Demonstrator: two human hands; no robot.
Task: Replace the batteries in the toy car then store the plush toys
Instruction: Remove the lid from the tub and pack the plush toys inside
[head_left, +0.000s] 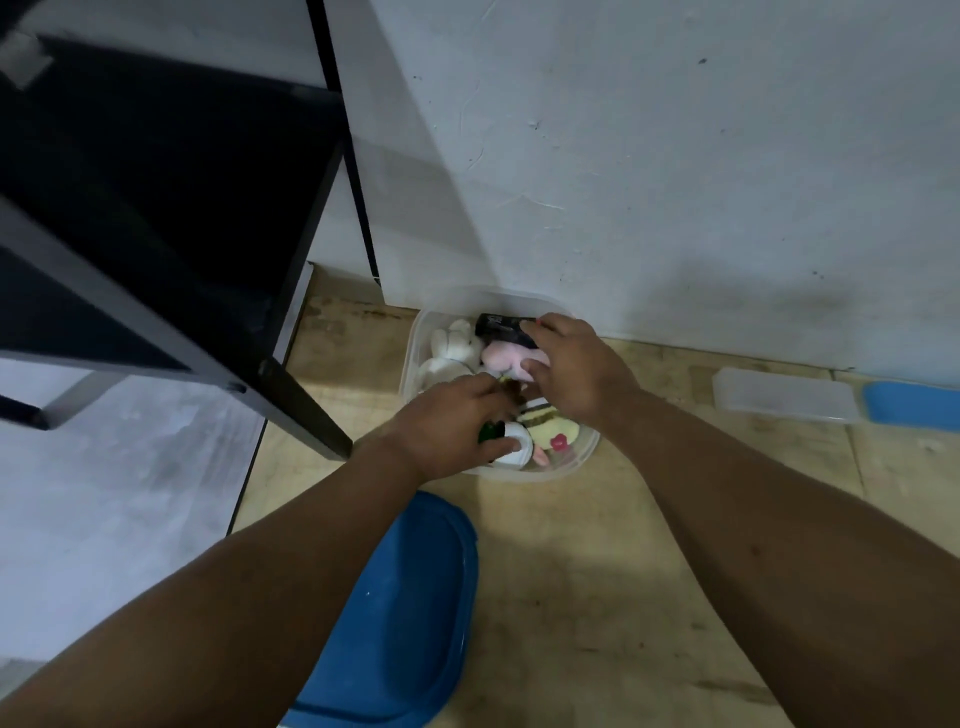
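Far left: black table, dark top and slanted leg, standing on grey floor beside a white wall. Lower middle: blue lid, lying flat on the tan floor just in front of the clear tub. Tub set against the foot of the wall, holding the plush toys: white plush at the left side, pink plush in the middle toward the back, yellow plush with dark stripes and a pink spot at the near right. Black toy car lying at the tub's far edge, partly under the right hand.

Left hand over the near left part of the tub, fingers curled down around a white-and-green toy, thumb pressed on its top; exact shape of that toy hard to tell. Small brown bit visible between the two hands, not identifiable.

Right hand over the tub's middle and back, palm down, fingers spread loosely, fingertips touching the pink plush and the end of the car; firm grip or mere touch, cannot tell.

Right of the tub, well apart: second clear box lying on the floor by the wall, with a blue lid edge just beside it at the frame's right border.
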